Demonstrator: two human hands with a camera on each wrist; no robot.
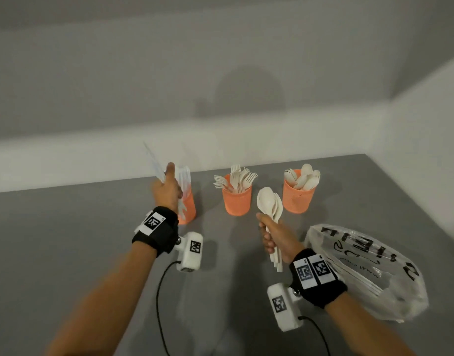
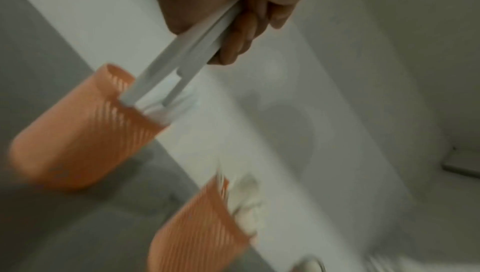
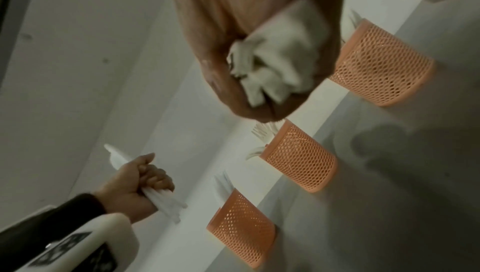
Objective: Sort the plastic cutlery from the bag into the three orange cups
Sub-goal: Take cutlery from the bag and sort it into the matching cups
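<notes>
- Left hand (image 1: pixel 167 189) grips knives (image 1: pixel 154 160) above the left cup (image 1: pixel 187 205).
- Right hand (image 1: pixel 274 236) clasps a bundle of spoons (image 1: pixel 269 201) beside the bag (image 1: pixel 369 268).

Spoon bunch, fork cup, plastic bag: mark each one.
spoon bunch (image 1: pixel 269 201), head view, on the bowls above the right hand.
fork cup (image 1: pixel 236 201), head view, on its orange wall.
plastic bag (image 1: pixel 362 268), head view, on its printed side.

We see dim, even indoor light and a soft rounded shadow on the wall (image 1: pixel 249 91). Both wrist views are grainy and motion-blurred, and we note wide-angle bending at the edges.
</notes>
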